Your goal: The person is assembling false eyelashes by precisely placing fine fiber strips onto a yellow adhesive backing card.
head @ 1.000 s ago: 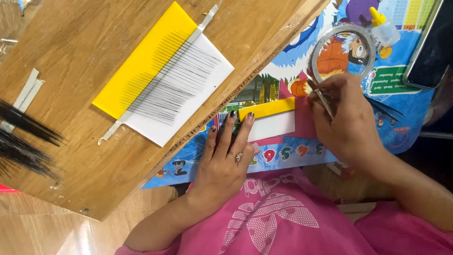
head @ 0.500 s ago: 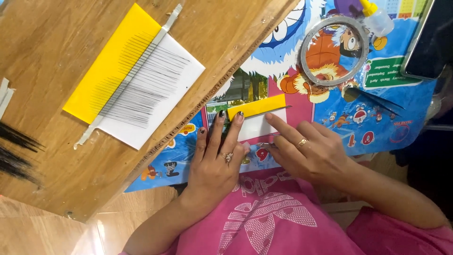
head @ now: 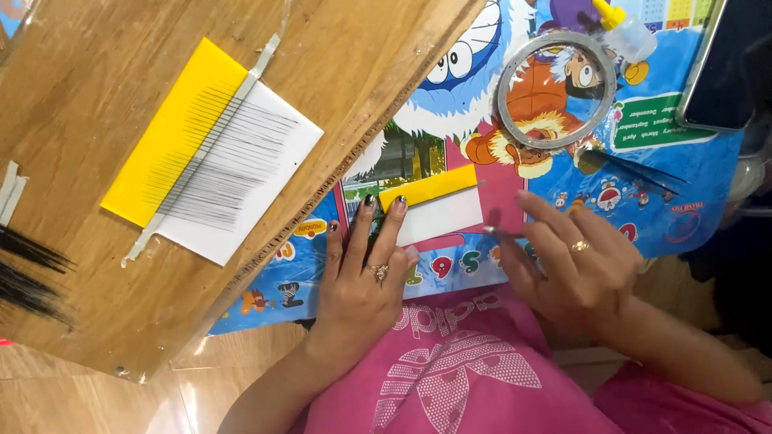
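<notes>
My left hand (head: pixel 362 277) lies flat with spread fingers, the fingertips pressing the left end of a small yellow and white card (head: pixel 438 210) on the cartoon-printed mat (head: pixel 474 96). My right hand (head: pixel 575 265) hovers just right of the card, thumb and forefinger pinched close together near the card's right edge; whether something thin is between them I cannot tell. Black tweezers (head: pixel 635 170) lie on the mat beyond my right hand.
A wooden board (head: pixel 96 64) at the left carries a larger yellow and white card (head: pixel 213 153) with rows of fine black hairs under a tape strip. Loose black hair bundles (head: pixel 28 269) lie at its left edge. A tape roll (head: pixel 556 88), glue bottle (head: pixel 627 28) and phone (head: pixel 732 68) sit beyond.
My right hand came down from the tape roll and tweezers to the small card's right side. The tweezers now lie on the mat. My left hand stayed on the card.
</notes>
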